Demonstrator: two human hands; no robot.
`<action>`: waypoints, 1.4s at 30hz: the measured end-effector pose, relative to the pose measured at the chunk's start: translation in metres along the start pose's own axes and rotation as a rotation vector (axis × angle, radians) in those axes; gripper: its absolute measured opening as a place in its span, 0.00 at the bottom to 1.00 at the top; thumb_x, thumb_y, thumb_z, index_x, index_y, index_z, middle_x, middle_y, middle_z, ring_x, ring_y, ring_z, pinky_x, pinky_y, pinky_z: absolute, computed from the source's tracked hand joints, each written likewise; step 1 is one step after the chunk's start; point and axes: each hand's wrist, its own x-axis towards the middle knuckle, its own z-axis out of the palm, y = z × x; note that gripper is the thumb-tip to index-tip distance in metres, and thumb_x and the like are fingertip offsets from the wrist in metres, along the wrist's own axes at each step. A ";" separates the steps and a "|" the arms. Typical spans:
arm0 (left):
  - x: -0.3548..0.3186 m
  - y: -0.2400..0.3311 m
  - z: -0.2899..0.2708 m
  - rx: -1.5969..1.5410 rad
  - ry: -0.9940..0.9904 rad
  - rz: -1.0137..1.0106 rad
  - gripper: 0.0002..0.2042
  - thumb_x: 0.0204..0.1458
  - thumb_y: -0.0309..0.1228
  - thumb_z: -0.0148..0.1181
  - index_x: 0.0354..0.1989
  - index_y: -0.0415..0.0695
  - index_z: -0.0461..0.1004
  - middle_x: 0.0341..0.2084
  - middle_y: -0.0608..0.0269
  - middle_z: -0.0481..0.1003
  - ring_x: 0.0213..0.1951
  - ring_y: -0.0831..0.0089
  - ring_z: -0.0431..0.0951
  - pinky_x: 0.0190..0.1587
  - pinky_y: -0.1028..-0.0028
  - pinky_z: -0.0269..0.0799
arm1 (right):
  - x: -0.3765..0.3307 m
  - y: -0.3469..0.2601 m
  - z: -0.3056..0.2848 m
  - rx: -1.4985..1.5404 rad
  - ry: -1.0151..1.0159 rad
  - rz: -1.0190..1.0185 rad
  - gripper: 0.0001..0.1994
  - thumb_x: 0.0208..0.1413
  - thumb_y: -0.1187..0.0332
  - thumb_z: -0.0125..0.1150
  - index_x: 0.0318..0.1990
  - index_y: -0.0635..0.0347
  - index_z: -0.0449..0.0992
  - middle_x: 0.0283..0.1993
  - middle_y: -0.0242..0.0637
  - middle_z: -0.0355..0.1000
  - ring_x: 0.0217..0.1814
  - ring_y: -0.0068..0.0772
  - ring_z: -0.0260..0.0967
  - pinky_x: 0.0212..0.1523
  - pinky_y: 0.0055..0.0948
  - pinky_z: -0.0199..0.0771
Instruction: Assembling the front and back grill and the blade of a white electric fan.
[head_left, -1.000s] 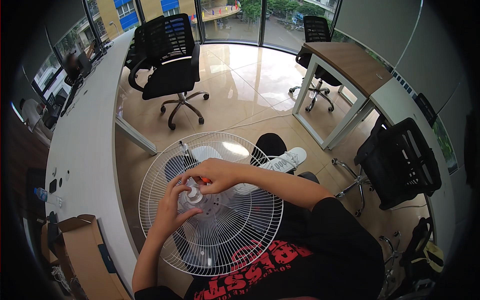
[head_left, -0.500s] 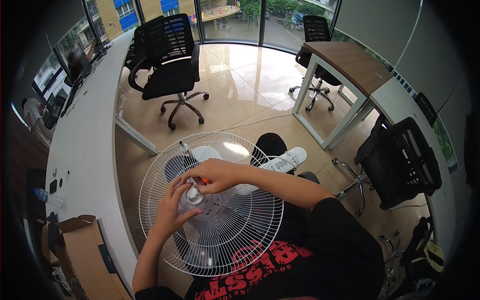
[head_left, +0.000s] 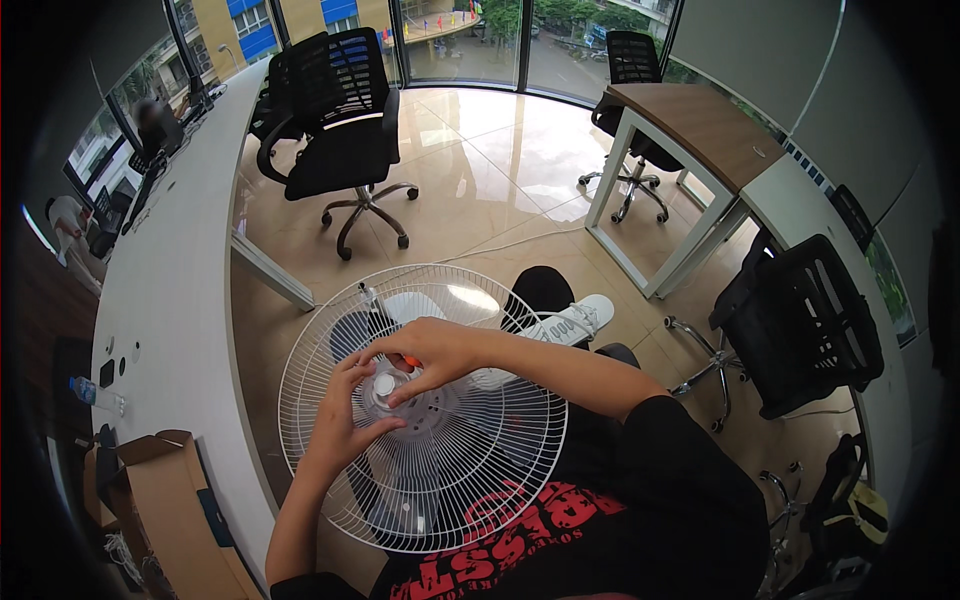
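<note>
At the middle of the white fan guard, a white knob is sitting between two bare hands. The left hand is curving beside the guard's hub, its thumb spreading well away from its fingers. The right hand is arching over the hub's far side, its thumb lying at the knob; I cannot tell whether its fingers are pinching it. Something orange is showing under that hand. Beyond the guard, a white shoe and a black chair are resting on the floor. Left of the guard, a white table is holding a bottle and an open cardboard box.
</note>
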 end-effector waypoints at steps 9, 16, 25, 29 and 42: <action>0.000 -0.004 -0.003 0.139 -0.064 -0.004 0.36 0.37 0.45 0.82 0.51 0.41 0.69 0.65 0.46 0.64 0.65 0.48 0.71 0.64 0.54 0.70 | 0.000 -0.007 -0.004 0.001 -0.019 0.019 0.36 0.51 0.43 0.71 0.63 0.53 0.71 0.30 0.40 0.72 0.37 0.45 0.74 0.39 0.41 0.70; 0.000 0.005 -0.004 0.084 -0.028 0.025 0.35 0.38 0.43 0.82 0.52 0.43 0.69 0.64 0.45 0.64 0.64 0.47 0.70 0.63 0.53 0.71 | 0.002 -0.010 -0.007 -0.008 -0.041 0.033 0.36 0.51 0.44 0.71 0.63 0.54 0.71 0.31 0.40 0.73 0.37 0.45 0.75 0.40 0.41 0.71; -0.002 -0.003 0.000 0.052 -0.031 0.013 0.38 0.38 0.43 0.81 0.55 0.41 0.68 0.65 0.47 0.64 0.64 0.49 0.71 0.63 0.54 0.72 | 0.001 -0.007 -0.003 -0.020 -0.050 0.060 0.37 0.50 0.43 0.71 0.63 0.54 0.71 0.31 0.40 0.74 0.37 0.44 0.75 0.39 0.40 0.71; -0.001 -0.001 0.000 0.012 -0.008 0.021 0.39 0.38 0.43 0.82 0.58 0.41 0.68 0.65 0.45 0.63 0.64 0.49 0.71 0.64 0.55 0.71 | 0.001 -0.007 -0.004 -0.007 -0.027 0.045 0.36 0.50 0.43 0.71 0.63 0.54 0.72 0.31 0.40 0.74 0.36 0.45 0.75 0.39 0.40 0.71; -0.001 0.001 0.000 -0.045 0.001 -0.003 0.37 0.40 0.44 0.80 0.56 0.38 0.70 0.64 0.46 0.65 0.64 0.49 0.71 0.63 0.54 0.72 | 0.001 -0.004 -0.005 -0.033 -0.055 0.041 0.38 0.52 0.41 0.70 0.65 0.52 0.69 0.27 0.36 0.69 0.33 0.40 0.73 0.36 0.37 0.67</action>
